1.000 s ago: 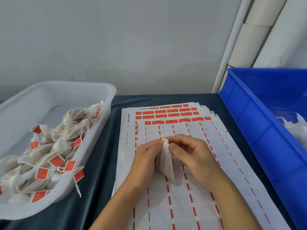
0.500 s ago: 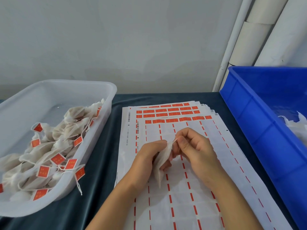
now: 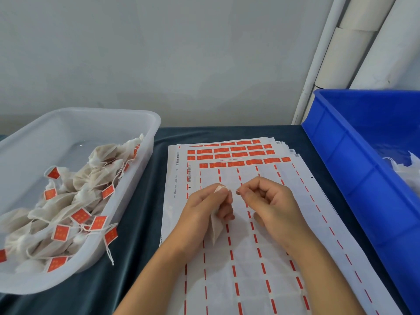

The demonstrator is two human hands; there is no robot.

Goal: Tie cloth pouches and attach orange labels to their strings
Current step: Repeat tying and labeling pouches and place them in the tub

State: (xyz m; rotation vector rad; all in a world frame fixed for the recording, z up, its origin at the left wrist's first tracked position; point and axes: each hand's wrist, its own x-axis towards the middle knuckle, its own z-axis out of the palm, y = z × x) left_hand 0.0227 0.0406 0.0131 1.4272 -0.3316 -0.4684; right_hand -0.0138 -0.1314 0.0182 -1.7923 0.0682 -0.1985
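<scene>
1. Over on the left: clear tub [image 3: 145, 123] piled with tied pouches [image 3: 75, 201] wearing orange labels [image 3: 61, 232]; near end cut off by the frame.
2. Left hand [image 3: 204, 211] curled round a cloth pouch [image 3: 214, 228], gathered top poking out above the fingers, body hanging over the label sheets [image 3: 250, 258].
3. Right hand [image 3: 270, 201] just beside it, thumb and forefinger pinched together; string way too thin to make out, so couldn't tell whether anything was held.
4. Far right: blue crate [image 3: 354, 169], white pouches inside mostly cropped.

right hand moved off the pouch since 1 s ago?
Yes. The right hand has pulled rightward from the pouch across the label sheet, leaving a small gap.
</scene>
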